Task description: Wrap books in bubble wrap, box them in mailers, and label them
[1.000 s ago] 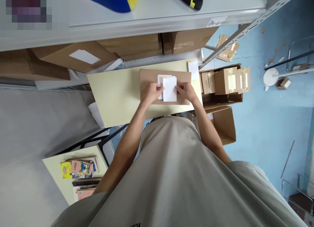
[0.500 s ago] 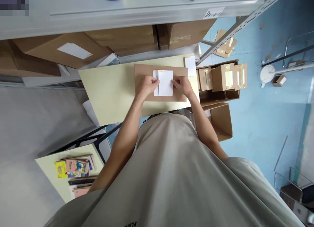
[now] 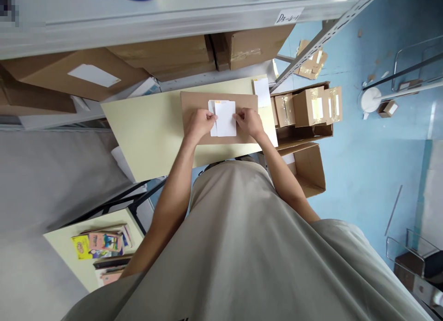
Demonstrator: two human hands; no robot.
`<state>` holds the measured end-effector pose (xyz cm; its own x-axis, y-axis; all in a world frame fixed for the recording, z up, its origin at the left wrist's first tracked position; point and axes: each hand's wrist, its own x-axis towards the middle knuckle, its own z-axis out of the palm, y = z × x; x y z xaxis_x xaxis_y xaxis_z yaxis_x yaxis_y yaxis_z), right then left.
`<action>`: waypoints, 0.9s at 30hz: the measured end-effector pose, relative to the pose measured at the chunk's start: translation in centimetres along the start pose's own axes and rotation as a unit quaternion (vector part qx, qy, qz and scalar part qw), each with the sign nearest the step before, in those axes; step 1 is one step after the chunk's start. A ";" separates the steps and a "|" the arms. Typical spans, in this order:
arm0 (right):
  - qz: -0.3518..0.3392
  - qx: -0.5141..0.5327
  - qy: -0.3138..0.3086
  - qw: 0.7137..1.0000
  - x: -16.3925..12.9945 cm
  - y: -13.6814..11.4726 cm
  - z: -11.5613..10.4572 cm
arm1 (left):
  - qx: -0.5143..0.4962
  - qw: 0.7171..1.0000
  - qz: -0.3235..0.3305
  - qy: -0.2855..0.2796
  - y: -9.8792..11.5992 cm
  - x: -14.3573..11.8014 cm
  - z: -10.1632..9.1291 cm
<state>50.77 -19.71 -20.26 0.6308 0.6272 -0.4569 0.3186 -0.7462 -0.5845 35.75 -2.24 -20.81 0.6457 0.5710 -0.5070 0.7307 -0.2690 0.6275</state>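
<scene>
A flat brown cardboard box (image 3: 190, 101) lies on the pale yellow table. Over it is a white label sheet (image 3: 226, 120) with a small orange mark at its top edge. Another white sheet (image 3: 212, 105) shows from under its left side. My left hand (image 3: 200, 123) is closed in a pinch at the left edge of the top label, over the lower sheet. Closed the same way, my right hand (image 3: 249, 121) pinches the label's right edge. I cannot tell whether the label touches the box all over.
On the table's right end lies another white label sheet (image 3: 262, 92). Cardboard boxes (image 3: 166, 57) fill the grey shelf (image 3: 194, 16) beyond the table. An open carton (image 3: 304, 166) and stacked boxes (image 3: 308, 108) stand to the right. Books (image 3: 104, 245) lie on a lower table at left.
The whole view has shifted slightly, so the table and box appear further left. Both hands keep their pinch on the label, which now sits slightly tilted over the lower sheet.
</scene>
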 end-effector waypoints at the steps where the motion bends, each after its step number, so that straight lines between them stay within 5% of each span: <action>1: 0.002 -0.004 -0.001 1.000 0.0 -0.1 0.0 | -0.002 1.000 -0.001 0.002 0.0 0.0 0.0; 27: 0.004 -0.025 0.039 0.999 -0.2 -0.4 1.4 | 0.008 1.000 -0.009 -0.019 -0.3 0.3 0.3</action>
<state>49.48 -19.23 -20.86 0.6861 0.6028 -0.4073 0.3461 -0.7629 -0.5461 35.76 -2.24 -21.29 0.6408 0.5453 -0.5405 0.7452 -0.2723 0.6088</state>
